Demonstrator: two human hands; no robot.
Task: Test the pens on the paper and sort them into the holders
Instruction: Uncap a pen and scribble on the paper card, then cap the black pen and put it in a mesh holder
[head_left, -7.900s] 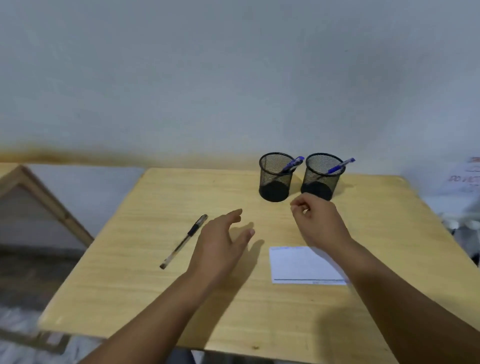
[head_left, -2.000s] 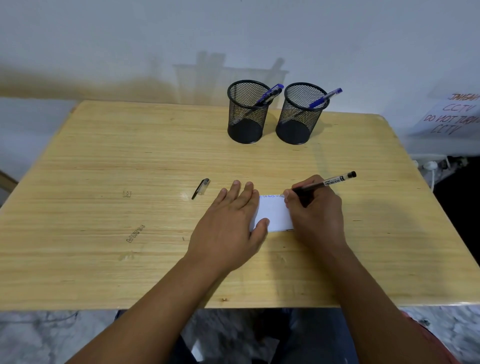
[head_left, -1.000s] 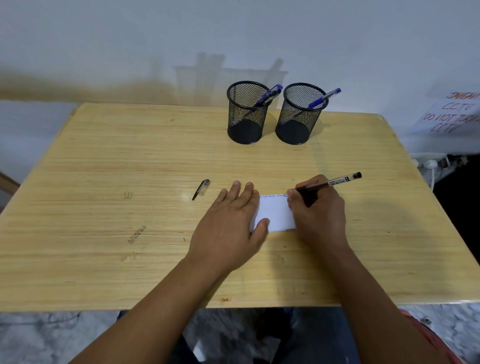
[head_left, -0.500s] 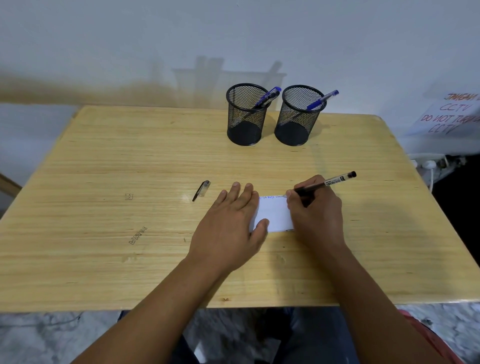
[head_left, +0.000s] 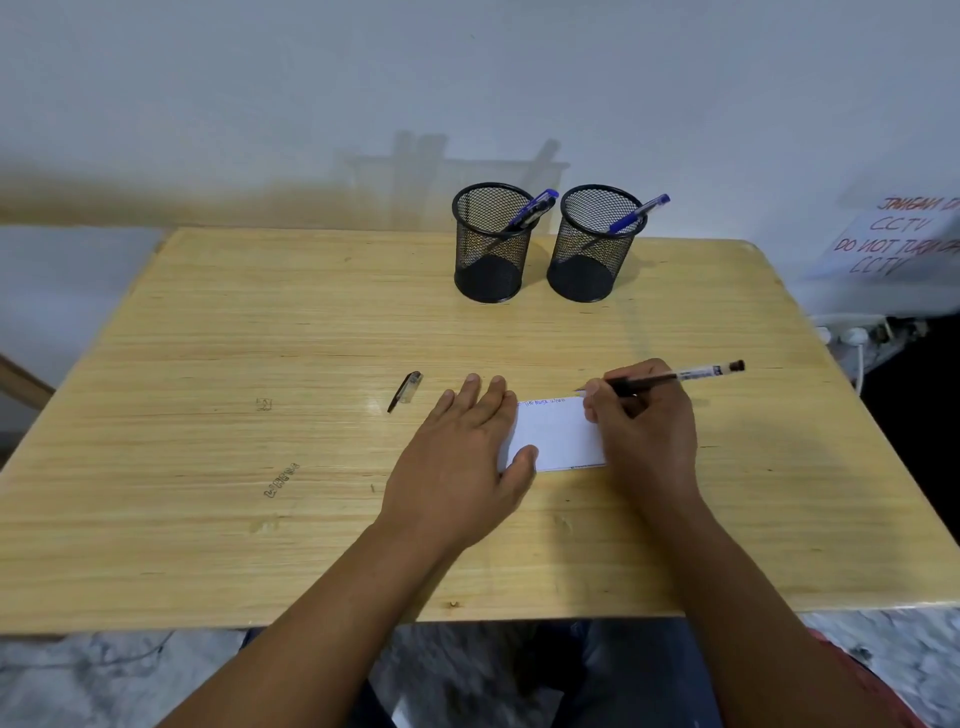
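right hand (head_left: 644, 431) grips black pen (head_left: 680, 375) on paper (head_left: 558, 434); flat left hand (head_left: 457, 462) pins it; sign (head_left: 893, 241) at 2 o'clock reads "cctv".

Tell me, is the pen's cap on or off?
Off. The cap lies alone on the table, left of the paper, while the right hand holds the uncapped pen.

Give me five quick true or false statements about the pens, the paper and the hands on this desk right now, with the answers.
1. The left hand lies flat on the paper. True.
2. The right hand grips a blue pen. False: it grips a black pen.
3. The pen cap lies on the table, left of the paper. True.
4. Both mesh holders are empty. False: the left holder and the right holder each contain a blue pen.
5. The paper is blank. False: writing runs along its top edge.
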